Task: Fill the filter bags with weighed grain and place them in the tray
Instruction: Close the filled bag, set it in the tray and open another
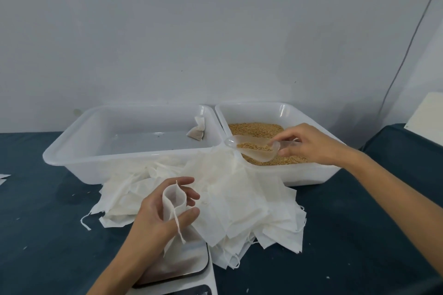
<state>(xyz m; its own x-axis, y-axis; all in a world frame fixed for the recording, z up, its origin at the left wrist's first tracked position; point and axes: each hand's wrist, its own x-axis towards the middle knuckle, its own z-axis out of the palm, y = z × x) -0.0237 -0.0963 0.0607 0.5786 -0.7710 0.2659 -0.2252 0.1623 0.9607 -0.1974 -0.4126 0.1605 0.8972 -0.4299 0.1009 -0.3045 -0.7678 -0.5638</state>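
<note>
the left hand point(165, 208) is raised palm-up, fingers curled round an open filter bag point(173, 201). the right hand point(309, 143) reaches forward, forearm extended, fingers pinching the handle of a loaded scoop point(254, 148).

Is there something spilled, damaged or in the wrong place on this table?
No grain spill shows. The loose pile of empty filter bags sprawls untidily, leaning on both tubs and overlapping the scale. Small white scraps dot the dark cloth.

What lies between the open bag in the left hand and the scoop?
In the head view, the pile of empty filter bags lies between the open bag and scoop.
</note>
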